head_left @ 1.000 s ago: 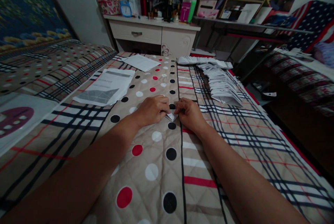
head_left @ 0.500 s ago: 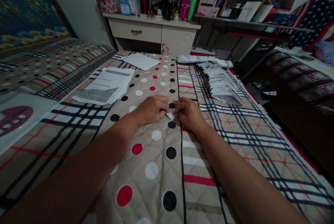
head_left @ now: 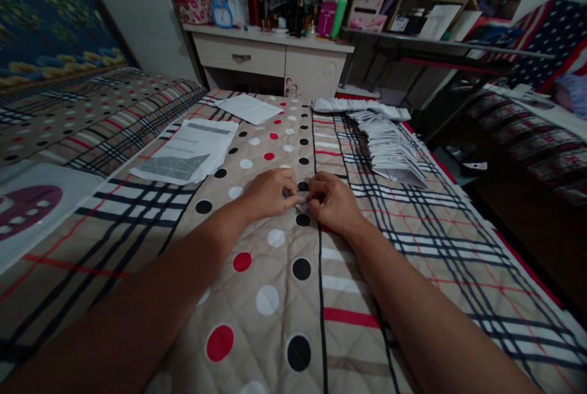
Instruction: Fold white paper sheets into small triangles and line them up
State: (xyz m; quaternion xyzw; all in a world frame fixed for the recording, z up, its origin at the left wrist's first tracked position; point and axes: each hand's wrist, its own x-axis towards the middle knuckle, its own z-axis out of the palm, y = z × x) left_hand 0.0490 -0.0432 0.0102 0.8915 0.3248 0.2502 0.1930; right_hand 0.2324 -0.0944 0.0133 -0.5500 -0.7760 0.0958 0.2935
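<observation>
We are pinching small folded paper piece (head_left: 301, 205) between left hand (head_left: 270, 193) and right hand (head_left: 333, 201), fingertips meeting over it on quilted bedspread (head_left: 275, 296); piece lying directly between hands, equally near both, long axis unclear

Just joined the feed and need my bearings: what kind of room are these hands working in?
Most likely a bedroom in a home. Both hands, left and right, pinch a small paper piece on a quilted bed cover. A dresser with a clock stands behind, beside cluttered shelves.
</observation>
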